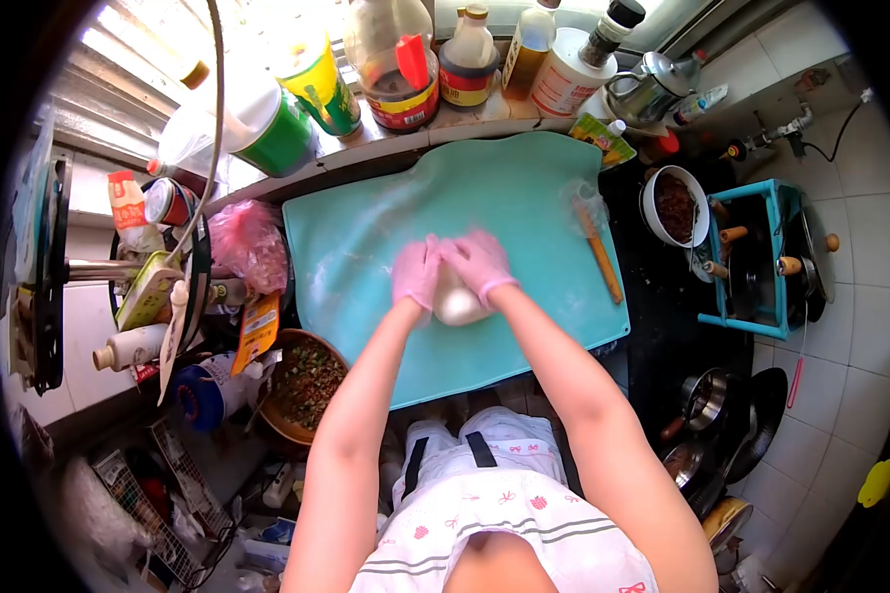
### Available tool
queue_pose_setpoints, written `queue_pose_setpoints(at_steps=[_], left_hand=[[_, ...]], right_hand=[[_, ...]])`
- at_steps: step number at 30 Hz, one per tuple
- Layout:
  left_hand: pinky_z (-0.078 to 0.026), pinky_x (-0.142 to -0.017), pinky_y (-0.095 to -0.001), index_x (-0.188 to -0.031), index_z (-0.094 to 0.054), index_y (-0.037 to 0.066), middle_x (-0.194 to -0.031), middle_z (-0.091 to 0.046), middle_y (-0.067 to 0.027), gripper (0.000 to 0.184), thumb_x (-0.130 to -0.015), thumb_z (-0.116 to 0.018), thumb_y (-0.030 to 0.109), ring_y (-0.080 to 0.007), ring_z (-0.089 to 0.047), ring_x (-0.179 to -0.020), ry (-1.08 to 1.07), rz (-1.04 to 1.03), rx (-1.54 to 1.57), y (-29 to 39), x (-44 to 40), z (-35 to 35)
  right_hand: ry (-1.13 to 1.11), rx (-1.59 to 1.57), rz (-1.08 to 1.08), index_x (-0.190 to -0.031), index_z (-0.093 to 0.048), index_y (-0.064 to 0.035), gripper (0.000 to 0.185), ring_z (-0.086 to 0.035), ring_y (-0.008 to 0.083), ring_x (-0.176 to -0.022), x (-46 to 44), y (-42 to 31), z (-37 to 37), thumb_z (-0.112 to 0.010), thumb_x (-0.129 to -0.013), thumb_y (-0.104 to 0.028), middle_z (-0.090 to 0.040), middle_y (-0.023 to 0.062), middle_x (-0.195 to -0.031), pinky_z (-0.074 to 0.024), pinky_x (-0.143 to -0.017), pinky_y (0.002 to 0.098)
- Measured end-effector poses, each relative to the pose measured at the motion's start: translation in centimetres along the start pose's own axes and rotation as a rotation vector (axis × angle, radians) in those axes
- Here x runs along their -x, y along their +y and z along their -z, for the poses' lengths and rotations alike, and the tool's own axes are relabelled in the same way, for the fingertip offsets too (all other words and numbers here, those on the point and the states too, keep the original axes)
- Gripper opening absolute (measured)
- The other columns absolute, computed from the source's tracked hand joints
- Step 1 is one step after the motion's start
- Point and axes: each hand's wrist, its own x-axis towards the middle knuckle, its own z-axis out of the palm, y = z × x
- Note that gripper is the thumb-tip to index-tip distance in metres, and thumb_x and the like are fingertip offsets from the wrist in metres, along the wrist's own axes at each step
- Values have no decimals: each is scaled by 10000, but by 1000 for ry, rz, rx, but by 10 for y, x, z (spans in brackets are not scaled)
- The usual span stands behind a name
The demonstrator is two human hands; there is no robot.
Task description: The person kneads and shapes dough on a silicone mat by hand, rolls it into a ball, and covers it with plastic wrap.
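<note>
White, smooth, rounded lump of dough (462, 302) lies near the middle of a teal, flexible plastic mat (351, 346). The pink-gloved left hand (418, 270) and pink-gloved right hand (479, 264) press together over its far part; blur hides whether the fingers pinch it. An uneven push might skid the dough or ruck the mat, whose far edge ripples. The dough's rounded near end points toward the person; its long axis appears to run near to far, the far end being hidden.
</note>
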Motion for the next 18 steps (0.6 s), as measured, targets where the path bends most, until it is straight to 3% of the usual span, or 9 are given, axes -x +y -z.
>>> queue_pose_setpoints(at_steps=[1, 4, 6, 8, 9, 11, 15, 16, 18], left_hand=[[-443, -717, -505, -931, -643, 29, -932, -652, -219, 392, -948, -471, 381, -407, -592, -853, -48, 44, 30, 8, 11, 7], [-397, -613, -510, -963, -607, 29, -716, -588, -176, 328, -932, -529, 347, -390, -552, -670, 186, -268, -109, -13, 55, -34], [-363, -530, -500, -854, -590, 10, -599, -523, -158, 298, -910, -567, 302, -379, -516, -563, 271, -416, -33, 30, 95, -27], [-308, -459, -477, -622, -528, 34, -494, -460, -157, 375, -885, -589, 295, -361, -463, -456, 663, -448, -75, 17, 119, -57], [-328, -491, -479, -606, -525, 51, -516, -475, -154, 357, -865, -577, 290, -361, -480, -490, 528, -370, -146, 8, 127, -64], [-369, -556, -483, -573, -518, 85, -560, -505, -150, 322, -825, -554, 282, -360, -514, -558, 242, -201, -288, -8, 141, -69], [-323, -518, -491, -567, -463, 87, -545, -463, -155, 348, -835, -512, 303, -372, -470, -529, 304, -163, -332, -16, 85, -71], [-321, -519, -494, -592, -456, 80, -556, -459, -163, 355, -858, -479, 314, -375, -464, -527, 446, -232, -321, -12, 71, -73], [-300, -496, -509, -627, -446, 60, -556, -456, -186, 387, -908, -475, 325, -389, -463, -515, 416, -183, -291, -15, 51, -71]], right_hand=[[24, -56, 7, -853, -730, -104, 509, -625, 373, -908, 10, 0, 4, -468, -918, -535, -661, 210, -951, -492, -830, 463], [-142, -127, -295, -676, -676, -73, 489, -629, 369, -804, 53, -8, 11, -492, -935, -445, -663, 170, -791, -469, -752, 467], [226, 87, 1, -543, -579, -84, 487, -574, 364, -620, 98, 0, -16, -519, -939, -361, -605, 116, -611, -435, -666, 471], [432, 10, 133, -582, -536, -90, 359, -521, 301, -549, 129, -9, -12, -544, -923, -203, -515, 88, -548, -385, -589, 465], [245, 101, 127, -628, -546, -97, 285, -520, 280, -545, 143, 5, -20, -561, -903, -172, -497, 78, -538, -377, -578, 452], [224, 50, 154, -641, -547, -104, 267, -498, 280, -522, 149, 17, -37, -544, -898, -176, -489, 74, -534, -352, -551, 442], [277, 205, 251, -653, -550, -118, 273, -460, 271, -488, 90, 20, -45, -491, -902, -212, -473, 65, -530, -300, -516, 425], [224, 172, 211, -630, -550, -113, 300, -471, 279, -489, 79, 22, -46, -495, -904, -223, -484, 74, -524, -314, -519, 429], [149, 137, 147, -588, -547, -102, 355, -490, 296, -482, 54, 28, -53, -497, -909, -244, -509, 95, -518, -341, -515, 437]])
